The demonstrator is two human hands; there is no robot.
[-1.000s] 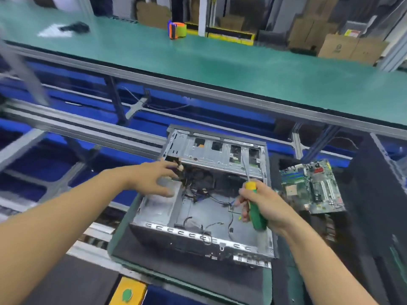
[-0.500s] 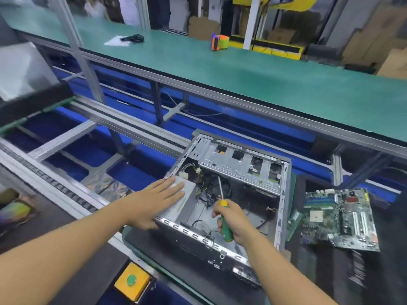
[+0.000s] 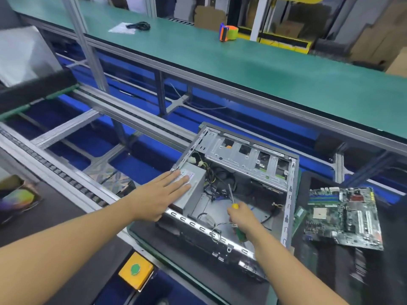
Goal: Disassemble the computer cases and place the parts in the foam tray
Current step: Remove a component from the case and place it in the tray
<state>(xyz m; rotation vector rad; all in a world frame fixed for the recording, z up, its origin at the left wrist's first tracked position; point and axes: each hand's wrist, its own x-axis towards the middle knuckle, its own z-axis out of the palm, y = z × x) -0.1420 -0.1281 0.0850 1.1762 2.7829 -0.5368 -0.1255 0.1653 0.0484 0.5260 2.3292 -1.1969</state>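
My left hand (image 3: 163, 194) lies flat, fingers straight, on the power supply (image 3: 195, 180) in the near-left corner of the computer case (image 3: 289, 194), steadying it. My right hand (image 3: 242, 220) is clenched round the screwdriver (image 3: 235, 205). Its tip points down inside the case, probably at a screw, but cables hide it. The motherboard (image 3: 343, 216) lies right of the case.

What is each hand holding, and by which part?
Right hand grips the screwdriver by its handle; left hand holds nothing, lying flat on the power supply.

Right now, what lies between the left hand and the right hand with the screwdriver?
Head view: the power supply under the left hand, then a strip of case floor with loose cables.
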